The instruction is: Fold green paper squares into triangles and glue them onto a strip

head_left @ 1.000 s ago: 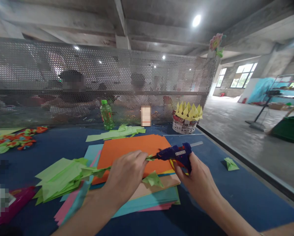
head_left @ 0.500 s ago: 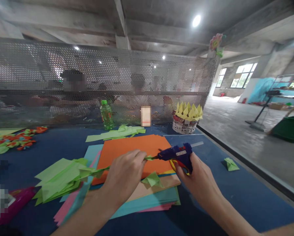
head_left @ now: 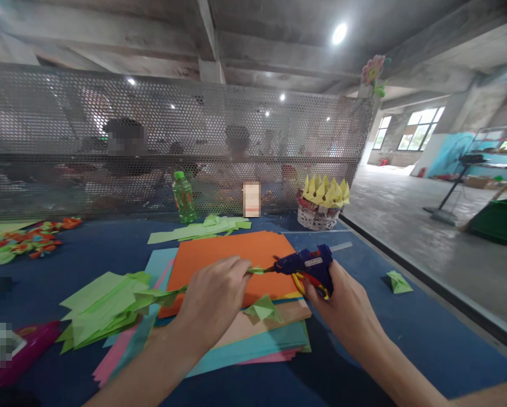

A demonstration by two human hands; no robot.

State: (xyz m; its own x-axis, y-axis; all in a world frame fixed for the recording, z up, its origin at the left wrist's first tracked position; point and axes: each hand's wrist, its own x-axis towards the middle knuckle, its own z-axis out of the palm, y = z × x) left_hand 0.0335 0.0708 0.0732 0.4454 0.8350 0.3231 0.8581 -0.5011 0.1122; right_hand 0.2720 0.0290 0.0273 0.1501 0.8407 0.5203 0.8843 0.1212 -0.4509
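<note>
My right hand is wrapped round a blue glue gun, whose nozzle points left at a thin green paper stem. My left hand is closed and pinches that stem; the stem runs on to the left below the hand. Both hands hover over an orange sheet on top of a stack of coloured paper. A small folded green paper piece lies on the stack between my hands.
A heap of green paper pieces lies at the left, more green strips at the back. A green bottle and a basket with yellow paper points stand by the perforated metal screen; people sit behind it. Another folded piece lies at the right.
The glue gun tilted up slightly and its nozzle stays at the stem tip. My left hand shifted a little up and to the left.
</note>
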